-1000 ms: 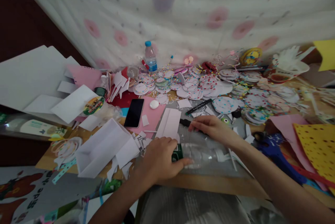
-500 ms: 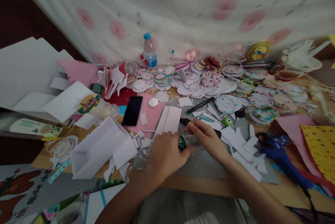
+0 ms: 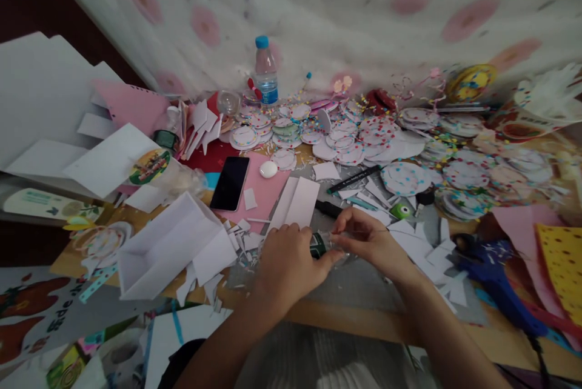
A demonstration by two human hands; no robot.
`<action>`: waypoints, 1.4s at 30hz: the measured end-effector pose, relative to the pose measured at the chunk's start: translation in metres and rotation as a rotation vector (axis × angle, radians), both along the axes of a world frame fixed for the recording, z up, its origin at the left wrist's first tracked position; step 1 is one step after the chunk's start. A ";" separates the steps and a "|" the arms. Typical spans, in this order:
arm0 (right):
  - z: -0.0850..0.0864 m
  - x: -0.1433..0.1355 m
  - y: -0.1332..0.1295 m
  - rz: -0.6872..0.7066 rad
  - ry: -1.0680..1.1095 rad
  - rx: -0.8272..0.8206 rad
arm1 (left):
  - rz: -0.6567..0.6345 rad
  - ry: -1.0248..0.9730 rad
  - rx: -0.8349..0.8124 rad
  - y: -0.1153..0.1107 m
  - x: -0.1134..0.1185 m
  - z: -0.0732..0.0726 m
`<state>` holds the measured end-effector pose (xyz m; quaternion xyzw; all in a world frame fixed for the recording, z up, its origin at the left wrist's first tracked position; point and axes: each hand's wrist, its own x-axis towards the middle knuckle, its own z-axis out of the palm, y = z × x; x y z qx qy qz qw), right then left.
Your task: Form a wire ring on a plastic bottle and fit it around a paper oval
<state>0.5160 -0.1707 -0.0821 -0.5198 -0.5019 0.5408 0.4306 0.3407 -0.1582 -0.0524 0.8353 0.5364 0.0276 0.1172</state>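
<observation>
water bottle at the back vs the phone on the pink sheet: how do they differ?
The water bottle stands upright by the curtain; the phone lies flat on pink paper. The water bottle is clear with a blue cap; the phone is black, screen dark. Neither is touched by a hand.

dim, soft daylight through curtain | faint shadows — no glare | edges bowed, slightly blurred

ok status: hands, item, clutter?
Left hand and right hand both pinch a small green-capped item, contents unclear. Paper scraps crowd the table.
</observation>
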 end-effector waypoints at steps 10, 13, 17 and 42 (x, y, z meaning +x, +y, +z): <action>0.001 -0.002 -0.005 0.000 -0.008 0.020 | -0.015 -0.043 0.006 -0.013 -0.001 -0.002; 0.002 -0.003 -0.007 0.001 -0.026 0.001 | -0.016 -0.053 0.024 -0.018 -0.002 -0.004; 0.006 -0.004 -0.008 0.022 -0.062 -0.009 | -0.030 -0.066 0.059 -0.024 -0.003 -0.009; 0.014 -0.006 -0.006 0.062 -0.159 -0.067 | -0.518 -0.248 0.490 -0.025 -0.021 -0.025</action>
